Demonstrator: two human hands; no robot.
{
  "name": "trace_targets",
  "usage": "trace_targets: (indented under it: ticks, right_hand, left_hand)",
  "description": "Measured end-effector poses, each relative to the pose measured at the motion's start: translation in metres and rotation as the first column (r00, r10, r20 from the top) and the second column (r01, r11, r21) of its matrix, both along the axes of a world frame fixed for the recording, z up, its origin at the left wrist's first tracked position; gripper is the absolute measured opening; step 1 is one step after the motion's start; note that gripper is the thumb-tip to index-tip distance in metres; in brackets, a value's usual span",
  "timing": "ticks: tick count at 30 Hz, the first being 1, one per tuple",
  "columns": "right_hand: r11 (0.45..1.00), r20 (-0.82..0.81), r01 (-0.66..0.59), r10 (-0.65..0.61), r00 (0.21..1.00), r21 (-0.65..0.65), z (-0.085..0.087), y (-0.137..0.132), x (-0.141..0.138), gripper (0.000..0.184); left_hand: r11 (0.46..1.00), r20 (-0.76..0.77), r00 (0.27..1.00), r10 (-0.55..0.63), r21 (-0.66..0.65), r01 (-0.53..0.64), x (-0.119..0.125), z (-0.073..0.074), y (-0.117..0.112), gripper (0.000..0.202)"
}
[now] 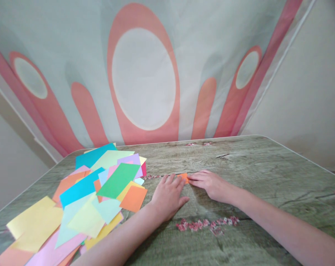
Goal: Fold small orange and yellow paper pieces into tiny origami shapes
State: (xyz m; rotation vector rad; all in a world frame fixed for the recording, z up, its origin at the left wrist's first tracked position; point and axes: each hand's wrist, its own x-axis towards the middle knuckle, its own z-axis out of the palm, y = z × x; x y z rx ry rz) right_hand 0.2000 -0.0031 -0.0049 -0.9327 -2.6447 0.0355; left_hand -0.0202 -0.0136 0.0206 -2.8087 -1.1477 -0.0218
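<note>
A small orange piece of paper (183,177) lies on the wood-grain table (261,173), mostly covered by my two hands. My left hand (169,195) rests flat with its fingers spread over the paper's left part. My right hand (209,183) lies palm down, its fingertips pressing the paper's right edge. Only a small corner of the paper shows between the fingers.
A loose heap of coloured paper sheets (95,192) covers the table's left side, with an orange sheet (133,198) nearest my left wrist. Pink flower prints (206,224) mark the tabletop. A patterned cloth (145,74) hangs behind the table.
</note>
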Motion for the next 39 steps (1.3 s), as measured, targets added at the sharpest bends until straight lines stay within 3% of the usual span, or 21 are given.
trace_targets:
  ticks: [7,16,30,39]
  right_hand:
    - [1.000,0.065,0.018,-0.019,0.998,0.021,0.005,-0.004,-0.005,0.035]
    - [0.995,-0.088,0.096,-0.097,0.991,-0.015,-0.006,0.000,-0.007,0.033]
    - [0.991,0.161,0.120,-0.130,0.978,0.066,0.009,-0.007,-0.019,0.032]
    - [0.997,0.094,0.080,-0.081,0.992,0.019,0.009,-0.003,-0.021,0.031]
  left_hand:
    - [1.000,0.005,1.000,-0.002,0.014,0.002,-0.001,0.001,0.001,0.056]
    - [0.999,0.039,0.999,-0.034,0.015,0.033,-0.002,0.001,0.003,0.055]
    - [0.999,0.044,0.998,-0.046,-0.018,0.047,-0.003,0.006,0.003,0.053]
    - [0.999,0.043,0.999,-0.020,-0.040,0.022,-0.009,0.008,0.006,0.054]
